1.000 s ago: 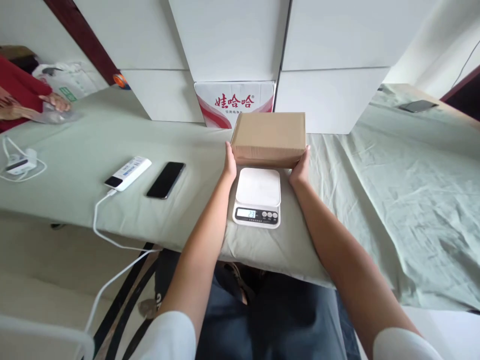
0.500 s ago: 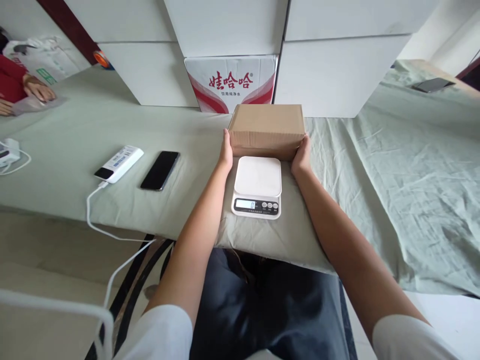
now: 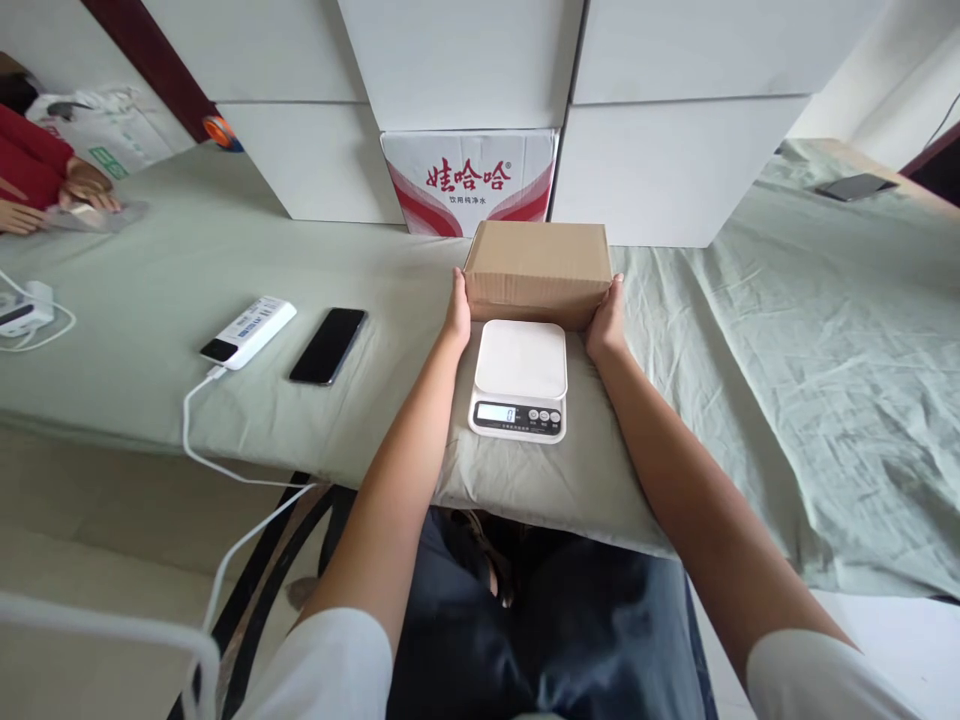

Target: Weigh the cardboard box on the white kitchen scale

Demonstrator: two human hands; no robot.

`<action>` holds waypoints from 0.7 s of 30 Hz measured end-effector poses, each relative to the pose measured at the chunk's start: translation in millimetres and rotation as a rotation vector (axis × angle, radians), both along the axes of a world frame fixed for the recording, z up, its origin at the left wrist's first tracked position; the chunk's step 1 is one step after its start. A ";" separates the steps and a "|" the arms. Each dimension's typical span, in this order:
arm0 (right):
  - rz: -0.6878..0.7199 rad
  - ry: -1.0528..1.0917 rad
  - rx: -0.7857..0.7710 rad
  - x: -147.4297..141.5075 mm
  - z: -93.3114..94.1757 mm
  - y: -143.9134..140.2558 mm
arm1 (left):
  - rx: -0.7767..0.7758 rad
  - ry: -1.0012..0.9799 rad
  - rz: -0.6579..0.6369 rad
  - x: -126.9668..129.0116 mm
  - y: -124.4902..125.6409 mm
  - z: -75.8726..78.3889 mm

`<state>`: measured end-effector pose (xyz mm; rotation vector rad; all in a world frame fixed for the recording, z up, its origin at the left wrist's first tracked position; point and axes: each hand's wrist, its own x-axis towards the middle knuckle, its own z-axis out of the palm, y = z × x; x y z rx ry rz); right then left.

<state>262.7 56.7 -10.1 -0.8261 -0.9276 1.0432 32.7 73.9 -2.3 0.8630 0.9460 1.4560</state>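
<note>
Pale green cloth (image 3: pixel 750 330) covers the table in front of me, backed by white boxes (image 3: pixel 660 170) and a red-and-white printed carton (image 3: pixel 470 180) at twelve o'clock. Both my forearms stretch straight ahead, nearly parallel, elbows low near my lap. My left hand (image 3: pixel 458 312) presses flat against the left end of the cardboard box (image 3: pixel 537 272), fingers pointing forward, thumb on the near edge. My right hand (image 3: pixel 606 318) mirrors it on the right end, so the box is clamped between my palms. It sits just beyond the white kitchen scale (image 3: pixel 519 380), whose display faces me. At nine o'clock lie a black phone (image 3: pixel 328 345) and a white power bank (image 3: pixel 248 331) with its cable (image 3: pixel 196 440) trailing off the table edge. Another person's hands (image 3: pixel 79 190) rest at ten o'clock.
</note>
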 end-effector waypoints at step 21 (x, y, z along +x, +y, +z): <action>-0.231 0.047 0.003 9.6 -1.9 -2.5 | 0.038 0.092 0.219 -12.9 -11.4 16.4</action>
